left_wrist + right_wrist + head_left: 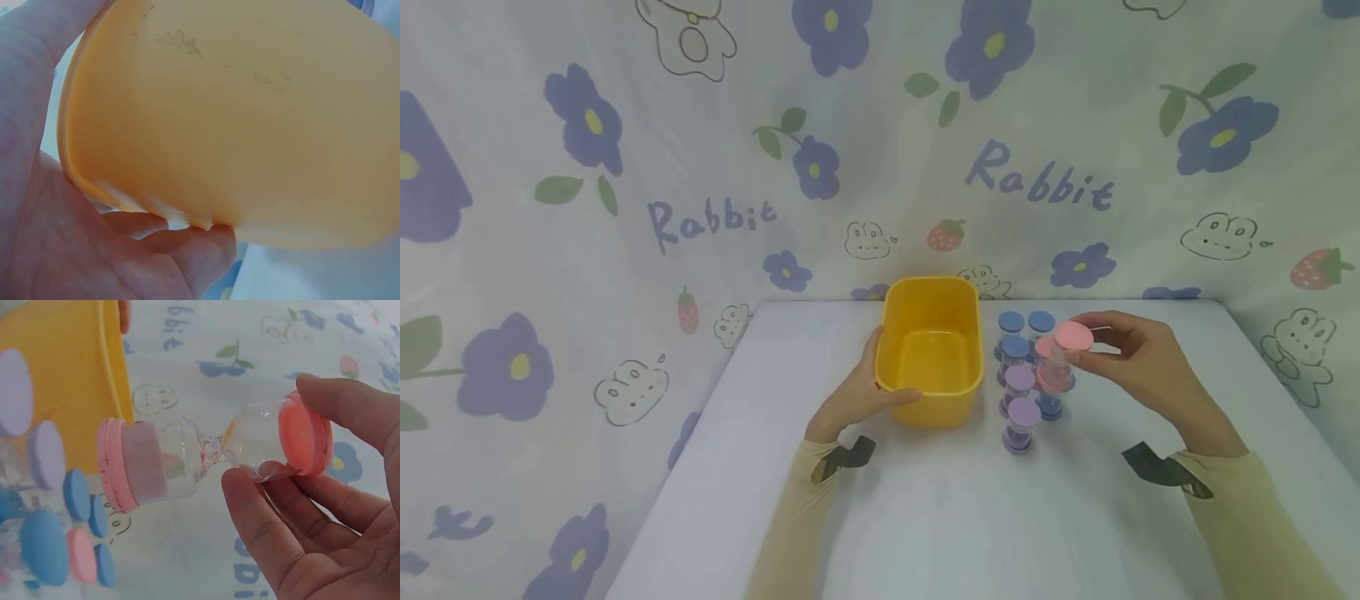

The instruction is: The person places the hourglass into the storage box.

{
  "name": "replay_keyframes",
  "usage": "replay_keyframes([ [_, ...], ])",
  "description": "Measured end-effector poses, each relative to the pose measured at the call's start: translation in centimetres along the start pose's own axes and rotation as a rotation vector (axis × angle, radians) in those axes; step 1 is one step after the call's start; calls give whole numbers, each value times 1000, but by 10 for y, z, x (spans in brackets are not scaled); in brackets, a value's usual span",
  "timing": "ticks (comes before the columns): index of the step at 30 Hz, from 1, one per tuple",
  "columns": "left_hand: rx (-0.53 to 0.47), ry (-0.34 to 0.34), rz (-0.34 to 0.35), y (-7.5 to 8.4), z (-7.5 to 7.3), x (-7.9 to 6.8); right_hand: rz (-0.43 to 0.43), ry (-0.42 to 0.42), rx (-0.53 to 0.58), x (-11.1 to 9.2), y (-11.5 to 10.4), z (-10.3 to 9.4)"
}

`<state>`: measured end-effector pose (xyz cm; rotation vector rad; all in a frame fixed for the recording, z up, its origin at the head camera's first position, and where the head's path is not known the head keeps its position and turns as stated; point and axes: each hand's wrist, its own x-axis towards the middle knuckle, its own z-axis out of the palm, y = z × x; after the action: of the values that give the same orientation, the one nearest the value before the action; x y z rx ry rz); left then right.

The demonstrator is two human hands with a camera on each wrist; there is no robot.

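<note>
My right hand [1142, 358] pinches a pink-capped hourglass [1073, 337] by its upper end. In the right wrist view its clear glass [181, 450] shows pinkish sand at one end, with the thumb on the cap and the fingers along the glass. The held hourglass overlaps several standing ones in the head view. My left hand [857, 392] grips the yellow bin [936, 410] at its left side, thumb over the front rim and fingers along the wall. Nothing shows inside the bin.
Right of the bin stand several more hourglasses: blue-capped ones [1011, 322] at the back, purple-capped ones [1024, 413] in front, and a pink-capped one [1043, 350] among them. A white table [940, 517] lies under everything, with a flowered curtain [880, 150] behind.
</note>
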<state>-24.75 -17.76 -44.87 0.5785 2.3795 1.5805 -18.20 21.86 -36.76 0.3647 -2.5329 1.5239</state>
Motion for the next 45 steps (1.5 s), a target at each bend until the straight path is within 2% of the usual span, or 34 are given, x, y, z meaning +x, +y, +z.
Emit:
replay_keyframes([
  [5, -11, 1, -2, 0, 1, 0, 6, -19, -59, 20, -15, 0],
  [12, -12, 8, -15, 2, 3, -1, 92, -57, -59, 46, -38, 4],
  [16, -15, 6, -35, 2, 3, -2, 86, -57, -35, 56, -45, 11],
  [23, -25, -7, -31, 3, 3, -2, 98, -45, 12, 76, -54, 22],
  [29, -16, 1, -35, 3, 2, 0, 66, -30, 53, 98, -60, 35],
  [36, 26, 13, -62, -1, 0, -1, 77, -70, 112, 124, -62, 54],
  [45, 9, 8, -29, 0, -1, 1, 46, -82, 179, 152, -63, 83],
])
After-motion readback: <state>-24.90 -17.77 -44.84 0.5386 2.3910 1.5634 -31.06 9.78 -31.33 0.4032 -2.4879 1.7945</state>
